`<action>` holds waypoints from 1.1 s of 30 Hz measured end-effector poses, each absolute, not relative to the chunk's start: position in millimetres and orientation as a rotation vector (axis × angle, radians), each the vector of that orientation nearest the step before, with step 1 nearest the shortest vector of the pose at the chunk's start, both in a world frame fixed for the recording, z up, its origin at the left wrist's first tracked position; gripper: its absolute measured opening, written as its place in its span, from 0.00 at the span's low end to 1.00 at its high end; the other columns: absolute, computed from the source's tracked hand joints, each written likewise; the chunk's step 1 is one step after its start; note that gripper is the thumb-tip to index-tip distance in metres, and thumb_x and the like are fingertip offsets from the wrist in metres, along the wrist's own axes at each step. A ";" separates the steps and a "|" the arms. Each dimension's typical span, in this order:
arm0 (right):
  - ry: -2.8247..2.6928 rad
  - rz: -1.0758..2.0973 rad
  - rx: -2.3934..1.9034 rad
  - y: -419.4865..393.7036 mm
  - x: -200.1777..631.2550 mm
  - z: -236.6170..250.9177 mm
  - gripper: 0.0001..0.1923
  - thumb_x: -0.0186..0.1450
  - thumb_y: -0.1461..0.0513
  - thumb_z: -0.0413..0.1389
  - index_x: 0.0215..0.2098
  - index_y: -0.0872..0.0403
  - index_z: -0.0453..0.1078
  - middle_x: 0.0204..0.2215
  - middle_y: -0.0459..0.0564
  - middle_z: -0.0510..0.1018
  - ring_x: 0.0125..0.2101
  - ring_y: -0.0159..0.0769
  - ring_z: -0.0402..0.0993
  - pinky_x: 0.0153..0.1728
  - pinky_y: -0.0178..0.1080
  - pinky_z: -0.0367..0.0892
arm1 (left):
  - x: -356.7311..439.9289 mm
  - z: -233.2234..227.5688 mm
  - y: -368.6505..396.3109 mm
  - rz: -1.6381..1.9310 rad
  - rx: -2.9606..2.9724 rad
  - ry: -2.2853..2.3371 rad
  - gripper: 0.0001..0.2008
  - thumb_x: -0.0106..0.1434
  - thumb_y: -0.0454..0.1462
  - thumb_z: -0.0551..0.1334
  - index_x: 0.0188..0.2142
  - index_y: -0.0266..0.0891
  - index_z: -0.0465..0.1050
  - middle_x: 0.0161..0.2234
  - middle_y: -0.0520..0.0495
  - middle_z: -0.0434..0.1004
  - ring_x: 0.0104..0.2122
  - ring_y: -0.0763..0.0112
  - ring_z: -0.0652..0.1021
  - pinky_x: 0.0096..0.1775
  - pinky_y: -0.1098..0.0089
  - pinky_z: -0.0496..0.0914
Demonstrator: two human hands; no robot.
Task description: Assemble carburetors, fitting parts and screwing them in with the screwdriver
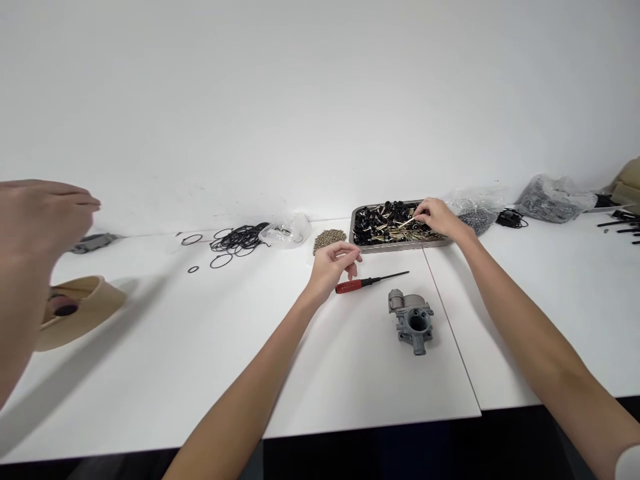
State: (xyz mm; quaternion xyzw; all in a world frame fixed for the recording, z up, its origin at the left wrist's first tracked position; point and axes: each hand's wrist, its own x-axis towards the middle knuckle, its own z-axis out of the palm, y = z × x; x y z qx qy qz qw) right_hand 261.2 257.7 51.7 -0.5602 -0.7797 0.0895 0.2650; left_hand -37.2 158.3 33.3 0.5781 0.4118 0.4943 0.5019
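A person's two bare arms reach across a white surface (pixel 200 360). The right hand (pixel 437 217) is over a metal tray (pixel 356 217) of black and brass small parts, fingers pinched on what seems to be one thin brass piece. The left hand (pixel 333 263) hovers loosely curled and empty, just above the red handle of a screwdriver (pixel 370 282). A grey metal carburettor body (pixel 413 320) sits near the screwdriver. Black rubber rings (pixel 235 240) lie further left. Another person's hand (pixel 37 220) enters at the far left.
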 end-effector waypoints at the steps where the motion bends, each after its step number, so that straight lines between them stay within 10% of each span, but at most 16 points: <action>1: -2.095 0.249 -1.486 252.8 256.5 60.5 0.07 0.67 0.65 0.57 0.37 0.56 0.80 0.44 0.57 0.78 0.44 0.45 0.73 0.48 0.46 0.67 | -37.3 33.8 158.3 1.214 1.399 0.997 0.16 0.51 0.45 0.71 0.30 0.34 0.75 0.28 0.47 0.76 0.16 0.75 0.73 0.20 0.70 0.67; 7: -2.233 0.506 -1.259 214.0 195.4 96.9 0.06 0.66 0.64 0.59 0.36 0.55 0.79 0.39 0.52 0.79 0.36 0.37 0.73 0.39 0.40 0.67 | -38.2 38.0 155.1 1.175 1.390 0.980 0.26 0.52 0.44 0.73 0.49 0.41 0.72 0.38 0.49 0.76 0.17 0.78 0.73 0.21 0.70 0.69; 14: -2.317 0.662 -1.142 205.1 165.7 88.2 0.06 0.63 0.65 0.60 0.36 0.56 0.80 0.35 0.51 0.80 0.34 0.33 0.72 0.36 0.36 0.64 | -39.4 33.3 157.4 1.270 1.370 0.950 0.17 0.50 0.41 0.74 0.36 0.32 0.78 0.21 0.49 0.75 0.18 0.71 0.75 0.28 0.64 0.73; 26: -2.040 0.421 -1.670 250.7 261.0 40.2 0.14 0.62 0.66 0.60 0.46 0.58 0.77 0.44 0.60 0.80 0.42 0.47 0.76 0.45 0.49 0.71 | -41.1 33.6 160.6 1.273 1.161 0.884 0.20 0.45 0.44 0.77 0.29 0.32 0.75 0.23 0.47 0.77 0.18 0.70 0.75 0.24 0.66 0.72; 33: -2.131 0.497 -1.599 251.8 262.0 32.2 0.09 0.60 0.69 0.59 0.39 0.58 0.78 0.37 0.55 0.80 0.33 0.38 0.74 0.38 0.42 0.70 | -38.6 31.9 159.0 1.260 1.172 0.857 0.20 0.46 0.45 0.77 0.29 0.33 0.74 0.22 0.48 0.76 0.18 0.72 0.74 0.23 0.67 0.71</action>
